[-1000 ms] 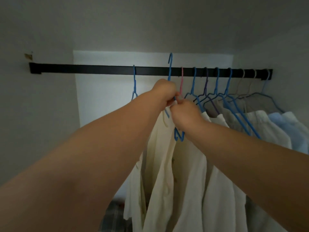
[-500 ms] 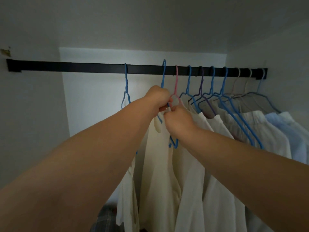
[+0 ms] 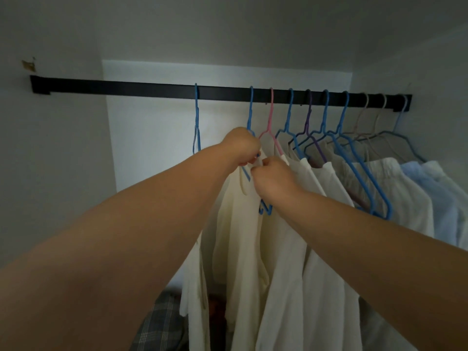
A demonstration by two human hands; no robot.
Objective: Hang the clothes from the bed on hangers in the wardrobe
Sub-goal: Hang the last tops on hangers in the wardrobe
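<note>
We see both arms reaching up into the wardrobe toward the black rail (image 3: 126, 87), which runs across the back wall. Our left hand (image 3: 240, 146) is below the rail, fingers curled around the neck of a blue hanger (image 3: 250, 110) whose hook sits over the rail. Our right hand (image 3: 274, 178) is just below and beside the left one, fingers pinching the collar of the cream shirt (image 3: 243, 224) at the hanger's shoulder. The two hands are almost touching. The cream shirt hangs down from this hanger, under the rail's middle; a blue loop of hanger shows just below our right hand.

Left of that hanger on the rail hangs another blue hanger (image 3: 196, 117) with pale fabric below it, partly hidden by our left arm. Right of it on the rail: a pink hanger (image 3: 271, 115), then more blue ones, a purple hanger (image 3: 309, 115) and pale grey ones toward the rail's right end. White shirts (image 3: 329, 178) hang under these, and a light blue shirt (image 3: 420, 178) hangs near the rail's right end. Far below the rail, at the bottom, plaid fabric (image 3: 159, 323) lies on the wardrobe floor.
</note>
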